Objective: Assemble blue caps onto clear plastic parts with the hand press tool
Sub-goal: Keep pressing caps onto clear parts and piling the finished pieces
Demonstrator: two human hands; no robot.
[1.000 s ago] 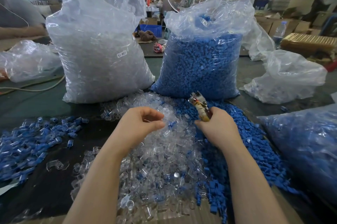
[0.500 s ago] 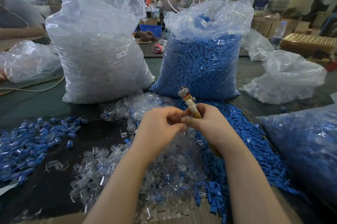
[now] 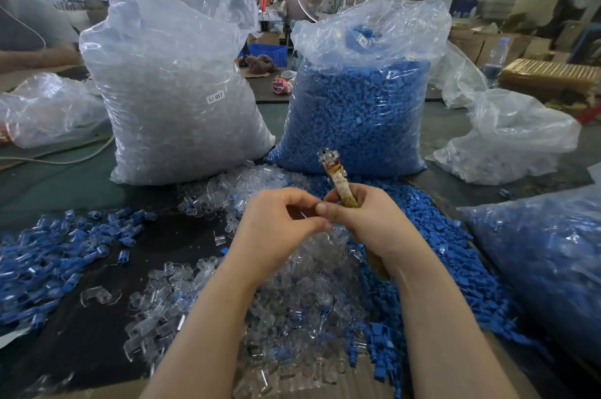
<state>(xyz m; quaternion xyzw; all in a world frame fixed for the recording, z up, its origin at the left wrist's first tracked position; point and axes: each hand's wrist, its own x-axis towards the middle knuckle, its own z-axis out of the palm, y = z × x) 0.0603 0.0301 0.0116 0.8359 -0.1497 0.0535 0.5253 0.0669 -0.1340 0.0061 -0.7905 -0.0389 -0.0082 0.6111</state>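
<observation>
Your right hand point(image 3: 377, 223) grips the hand press tool point(image 3: 338, 180), its fingers curled round the wrapped handle so the metal head points up and away from you, tilted a little to the left. Your left hand point(image 3: 276, 229) meets it from the left, thumb and forefinger pinched together right at the tool's shaft; they seem to be holding a small part there, but it is hidden between your fingertips and I cannot tell which kind. Both hands hover above the loose pile of clear plastic parts point(image 3: 292, 301) spread on the dark surface point(image 3: 182, 236), with the loose heap of blue caps point(image 3: 448, 255) just to its right and partly mixed in. To your left lies a scatter of assembled pieces point(image 3: 48, 262), blue on clear. Behind the piles stand two full sacks, the clear-part bag point(image 3: 175, 89) on the left and the blue-cap bag point(image 3: 357, 115) on the right, side by side.
</observation>
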